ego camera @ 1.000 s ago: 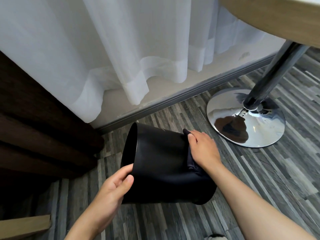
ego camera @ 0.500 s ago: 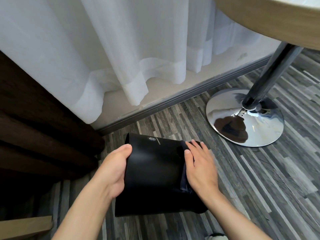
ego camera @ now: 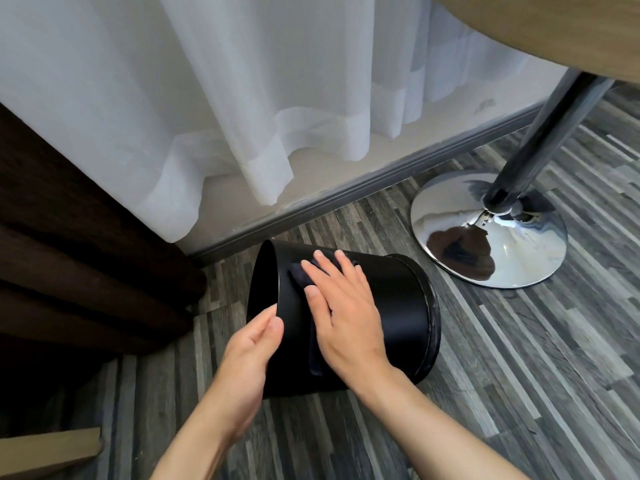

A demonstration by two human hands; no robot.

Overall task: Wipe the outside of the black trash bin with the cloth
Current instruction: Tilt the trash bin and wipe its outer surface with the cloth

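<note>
The black trash bin [ego camera: 391, 306] lies tipped on its side above the grey striped floor, its open mouth to the left and its base to the right. My left hand [ego camera: 247, 355] grips the rim at the mouth, thumb on the outside. My right hand [ego camera: 341, 306] lies flat on the bin's upper wall with fingers spread, pressing a dark cloth [ego camera: 299, 277] against it. Only the cloth's edges show, beside the fingers and hanging below the palm.
A chrome table base [ego camera: 485, 230] with its dark pole [ego camera: 540, 140] stands just right of the bin, under a wooden tabletop [ego camera: 540, 26]. White sheer curtain [ego camera: 242, 98] and grey skirting lie behind. Dark brown curtain folds [ego camera: 69, 254] hang at the left.
The bin has turned, its mouth swinging left. My right hand with the cloth slid from the base end toward the mouth. My left hand shifted on the rim.
</note>
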